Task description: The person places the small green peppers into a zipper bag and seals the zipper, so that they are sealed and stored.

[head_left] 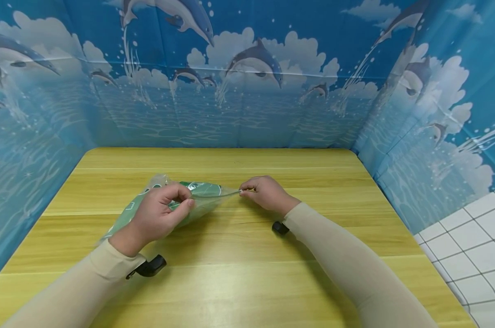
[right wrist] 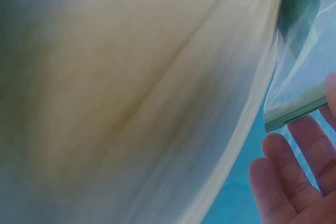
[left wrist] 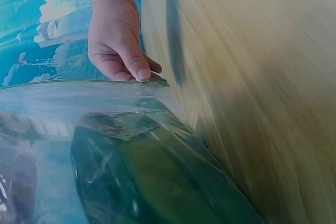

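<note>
A clear zip bag [head_left: 206, 205] with green, white-marked contents [head_left: 206, 188] lies over the left middle of the table. My left hand [head_left: 159, 212] pinches its top edge between thumb and index finger, in front of part of the bag. Farther right, my right hand [head_left: 267, 193] pinches the far end of the zip strip, at a small white piece [head_left: 241, 192]. Between the hands the strip runs nearly straight. In the left wrist view, the bag's zip edge [left wrist: 68, 82] stretches away from the pinching fingers. A green strip end [right wrist: 294, 115] appears beside fingers in the right wrist view.
The wooden table [head_left: 247, 282] extends around both forearms. A blue dolphin-print curtain [head_left: 239, 114] hangs behind it and along both sides. White tiles [head_left: 477, 246] show at the lower right. A black wrist mount [head_left: 150, 266] sits on the left cuff, another [head_left: 280, 228] on the right.
</note>
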`<state>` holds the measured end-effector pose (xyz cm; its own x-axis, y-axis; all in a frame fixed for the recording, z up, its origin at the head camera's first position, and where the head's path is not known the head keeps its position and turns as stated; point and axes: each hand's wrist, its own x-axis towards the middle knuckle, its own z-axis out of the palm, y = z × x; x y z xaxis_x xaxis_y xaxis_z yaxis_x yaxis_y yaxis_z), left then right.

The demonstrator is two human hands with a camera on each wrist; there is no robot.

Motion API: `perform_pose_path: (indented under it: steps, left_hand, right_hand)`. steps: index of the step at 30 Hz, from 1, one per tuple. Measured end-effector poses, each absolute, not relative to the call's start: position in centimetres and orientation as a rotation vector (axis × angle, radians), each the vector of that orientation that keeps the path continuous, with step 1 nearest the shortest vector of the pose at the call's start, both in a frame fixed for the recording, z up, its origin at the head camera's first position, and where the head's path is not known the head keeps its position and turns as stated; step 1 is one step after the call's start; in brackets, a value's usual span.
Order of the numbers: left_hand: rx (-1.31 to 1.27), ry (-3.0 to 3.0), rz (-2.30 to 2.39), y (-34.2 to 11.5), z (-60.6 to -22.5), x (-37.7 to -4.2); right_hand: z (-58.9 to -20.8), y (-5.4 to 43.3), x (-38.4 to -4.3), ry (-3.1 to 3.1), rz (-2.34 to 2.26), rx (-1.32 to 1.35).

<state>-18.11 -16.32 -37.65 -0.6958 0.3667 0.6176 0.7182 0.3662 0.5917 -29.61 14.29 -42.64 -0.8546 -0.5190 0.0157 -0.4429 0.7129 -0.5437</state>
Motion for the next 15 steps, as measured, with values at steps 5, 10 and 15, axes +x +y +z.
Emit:
perform_pose_path:
  steps: [5, 10, 15]
  left_hand:
    - [-0.946, -2.257, -1.26, -16.27, -37.86, -18.09]
    - [-0.942, -2.265, -1.253, -16.21, -37.91, -18.01]
    - [-0.946, -2.261, -1.255, -16.16, -37.96, -17.96]
  right_hand:
    - [-42.64, 14.31, -29.71, 2.785, -0.829, -0.783]
    - [-42.7, 14.34, -29.87, 2.787, -0.847, -0.775]
    - [-42.73, 14.42, -29.95, 2.755, -0.902, -0.75]
